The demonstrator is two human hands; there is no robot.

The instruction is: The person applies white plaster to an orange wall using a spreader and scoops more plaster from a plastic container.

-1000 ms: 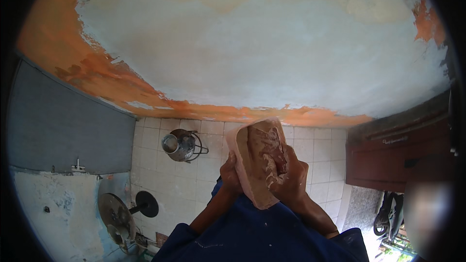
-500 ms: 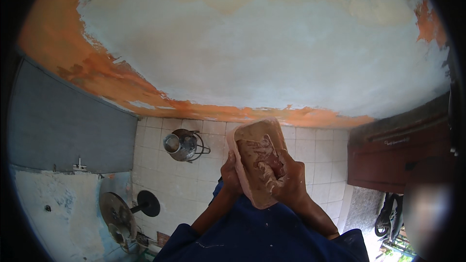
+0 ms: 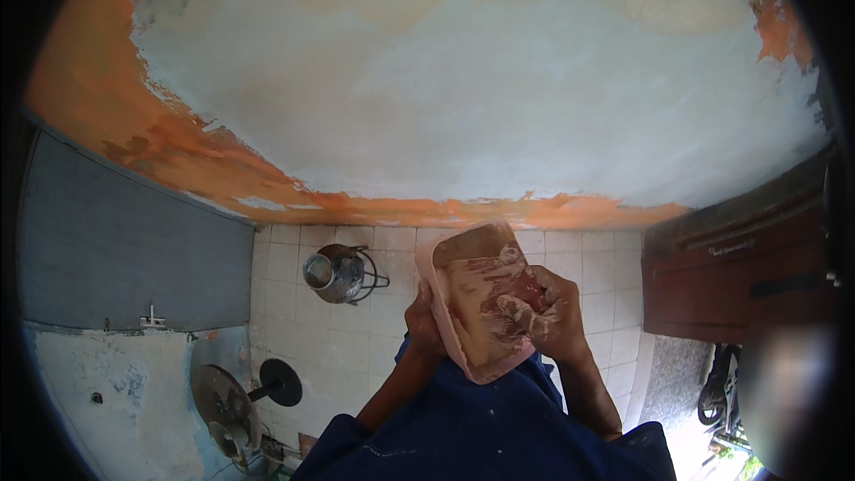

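Note:
A pink plastic tray (image 3: pixel 451 337) holding tan, smeared filler is tilted in front of my body. My left hand (image 3: pixel 423 319) grips its left side, fingers closed on the wall. My right hand (image 3: pixel 554 316) is closed on a putty-coated scraper (image 3: pixel 472 289) with a reddish grip, its broad blade lying across the tray's inside. Filler streaks coat my right fingers.
An orange wall (image 3: pixel 196 151) with a large pale patch stands ahead above a tiled floor (image 3: pixel 592 303). A metal pot on a stand (image 3: pixel 338 272) and a pedestal fan (image 3: pixel 218 396) are on the left, beside a grey door (image 3: pixel 134 240). A dark red door (image 3: pixel 730 285) stands right.
My right hand and scraper have shifted rightward and turned, so the blade lies more broadly across the tray. My left hand still holds the tray. The view has shifted slightly.

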